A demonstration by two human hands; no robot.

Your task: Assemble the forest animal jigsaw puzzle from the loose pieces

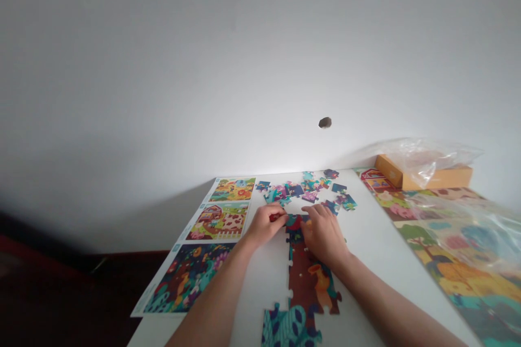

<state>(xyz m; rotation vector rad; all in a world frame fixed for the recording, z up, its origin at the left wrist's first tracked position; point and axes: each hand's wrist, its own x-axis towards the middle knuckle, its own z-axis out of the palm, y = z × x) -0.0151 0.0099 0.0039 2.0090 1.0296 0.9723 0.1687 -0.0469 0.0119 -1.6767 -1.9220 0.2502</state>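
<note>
Cardboard, red and teal: a puzzle piece (293, 221) near the centre of the table (374, 238), touching the 12 o'clock end of the assembled strip (311, 279). It is pinched at its 9 o'clock edge between thumb and fingertips of the left hand (264, 226) and covered at 3 o'clock by the right hand (323, 233), fingers close together and curled, grip beneath not discernible. Judged as the seating step, tabs not visibly locked. Called for next: square alignment with the strip, then even downward pressure; loose pieces (303, 190) noted at 12 o'clock, reference sheets (220, 220) at 9 o'clock, well apart.
</note>
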